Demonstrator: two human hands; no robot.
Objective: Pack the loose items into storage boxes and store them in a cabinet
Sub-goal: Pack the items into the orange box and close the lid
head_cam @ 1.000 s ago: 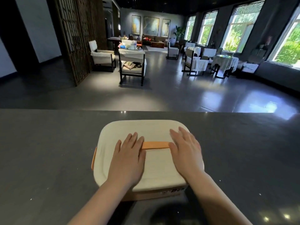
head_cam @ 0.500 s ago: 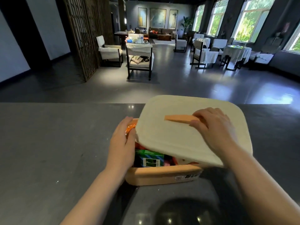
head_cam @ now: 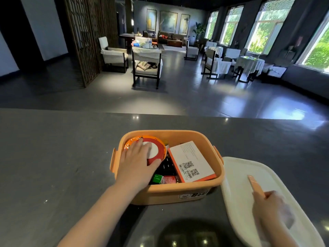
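Dark grey counter carries the orange storage box, open and full, and the white lid lies flat just right of it. My left hand rests spread on the round tin inside. My right hand, nearer the lid, touches its orange handle, which runs away from me; its grip is blurred, so I cannot tell.

Daylight pours in through the tall windows on the right, blown out to bright green and white, while the left side of the room stays dim. The glossy floor carries pale reflections. Small ceiling-light glints dot the dark table. The right hand is smeared by motion blur. Straight lines bow toward the edges.
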